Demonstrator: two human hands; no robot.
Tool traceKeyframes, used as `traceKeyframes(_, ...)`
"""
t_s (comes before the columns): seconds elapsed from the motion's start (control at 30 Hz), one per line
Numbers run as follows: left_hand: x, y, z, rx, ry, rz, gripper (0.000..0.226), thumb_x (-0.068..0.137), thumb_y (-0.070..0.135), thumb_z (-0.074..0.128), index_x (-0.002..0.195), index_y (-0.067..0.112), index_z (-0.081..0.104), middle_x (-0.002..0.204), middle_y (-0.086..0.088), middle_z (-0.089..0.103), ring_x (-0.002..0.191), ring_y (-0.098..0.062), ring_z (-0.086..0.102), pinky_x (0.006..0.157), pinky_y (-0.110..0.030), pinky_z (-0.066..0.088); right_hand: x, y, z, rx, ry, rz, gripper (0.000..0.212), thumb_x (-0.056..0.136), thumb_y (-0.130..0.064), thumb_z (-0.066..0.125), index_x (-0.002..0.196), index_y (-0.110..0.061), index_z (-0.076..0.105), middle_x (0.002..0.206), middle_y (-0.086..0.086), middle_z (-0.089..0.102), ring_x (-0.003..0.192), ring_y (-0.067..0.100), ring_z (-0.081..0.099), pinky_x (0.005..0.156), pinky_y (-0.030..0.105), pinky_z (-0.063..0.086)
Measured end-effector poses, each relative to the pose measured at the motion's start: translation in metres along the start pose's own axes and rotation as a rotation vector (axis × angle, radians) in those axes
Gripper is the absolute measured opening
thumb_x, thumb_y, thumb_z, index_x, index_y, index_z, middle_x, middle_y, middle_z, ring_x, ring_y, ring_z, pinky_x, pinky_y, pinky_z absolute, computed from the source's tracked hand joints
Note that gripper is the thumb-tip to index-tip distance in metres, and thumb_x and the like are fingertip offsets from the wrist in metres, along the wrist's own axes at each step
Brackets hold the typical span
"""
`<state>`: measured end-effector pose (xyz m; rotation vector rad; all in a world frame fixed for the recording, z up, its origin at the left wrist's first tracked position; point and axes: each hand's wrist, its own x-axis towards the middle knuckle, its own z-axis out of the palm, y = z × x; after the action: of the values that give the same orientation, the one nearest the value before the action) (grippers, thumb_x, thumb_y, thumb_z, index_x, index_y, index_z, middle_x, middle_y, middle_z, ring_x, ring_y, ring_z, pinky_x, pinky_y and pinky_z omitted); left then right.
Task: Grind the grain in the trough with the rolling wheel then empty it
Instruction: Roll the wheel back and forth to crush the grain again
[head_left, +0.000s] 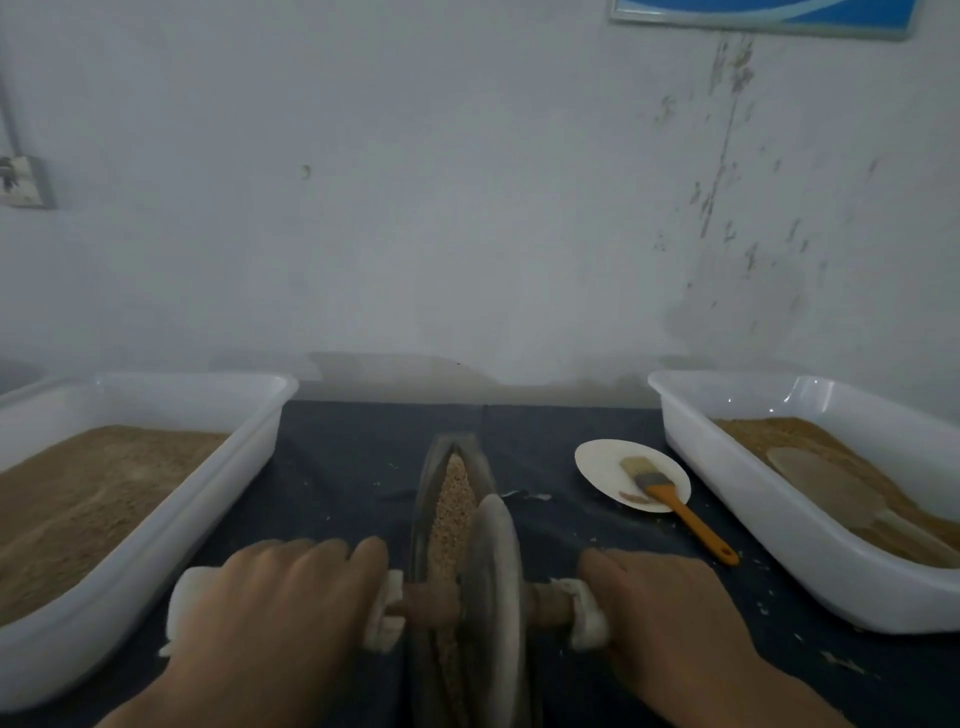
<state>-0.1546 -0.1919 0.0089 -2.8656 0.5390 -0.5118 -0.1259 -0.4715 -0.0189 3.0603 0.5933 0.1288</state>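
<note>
A narrow boat-shaped metal trough (429, 470) lies lengthwise on the dark cloth in front of me, filled with tan grain (454, 504). A grey rolling wheel (493, 587) stands upright in the trough's near half. Its wooden axle (431, 605) sticks out both sides, with white cloth wrapped round each end. My left hand (275, 608) grips the left wrapped end. My right hand (660, 618) grips the right wrapped end. The near end of the trough is hidden behind the wheel and my hands.
A white tub (223, 499) of fine brown meal stands at the left. Another white tub (727, 493) at the right holds grain and a scoop (831, 493). A paper plate (597, 457) bears an orange-handled brush (680, 506). A wall rises behind the table.
</note>
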Motion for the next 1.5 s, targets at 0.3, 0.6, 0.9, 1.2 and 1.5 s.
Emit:
traceKeyframes(0.3,0.09,-0.043,0.069,0.006,0.049,-0.19,0.021,0.083,0.047,0.054,0.081,0.032,0.039,0.073,0.01,0.049,0.066,-0.015,0.05,0.06,-0.03,0.033,0.098,0.009,0.007,-0.149,0.307,0.009,0.022,0.079,-0.037,0.065,0.092,-0.027,0.05,0.087,-0.004,0.063,0.076,0.019,0.06,0.066,0.034,0.048)
traceKeyframes(0.6,0.05,-0.027,0.064,-0.128,-0.066,-0.224,0.027,0.087,0.051,0.055,0.083,0.04,0.031,0.076,0.013,0.049,0.064,0.002,0.047,0.057,-0.018,0.035,0.095,-0.006,0.004,-0.216,0.413,-0.019,0.022,0.075,-0.027,0.071,0.089,-0.023,0.055,0.084,-0.002,0.062,0.076,0.02,0.059,0.066,0.033,0.041)
traceKeyframes(0.9,0.0,-0.001,0.003,-0.148,-0.337,-0.14,0.024,0.086,0.056,0.051,0.086,0.042,0.031,0.09,0.019,0.047,0.085,0.001,0.048,0.068,-0.023,0.03,0.011,-0.002,-0.001,-0.068,0.049,-0.032,0.031,0.079,-0.041,0.06,0.081,-0.037,0.03,0.088,-0.011,0.054,0.082,0.014,0.055,0.066,0.032,0.038)
traceKeyframes(1.2,0.104,-0.045,0.059,0.152,0.014,-0.166,0.017,0.085,0.04,0.054,0.093,0.03,0.043,0.092,0.004,0.063,0.083,-0.021,0.062,0.061,-0.033,0.034,0.123,0.015,0.019,-0.053,0.349,0.055,0.031,0.075,-0.055,0.062,0.084,-0.029,0.046,0.083,-0.004,0.063,0.076,0.021,0.061,0.06,0.033,0.042)
traceKeyframes(1.5,0.042,-0.018,0.052,-0.061,-0.082,-0.214,0.033,0.081,0.05,0.06,0.086,0.039,0.029,0.081,0.014,0.048,0.071,-0.006,0.047,0.065,-0.026,0.036,0.076,0.004,0.018,-0.078,0.369,-0.025,0.019,0.077,-0.037,0.066,0.085,-0.028,0.051,0.082,-0.007,0.06,0.075,0.015,0.058,0.067,0.032,0.047)
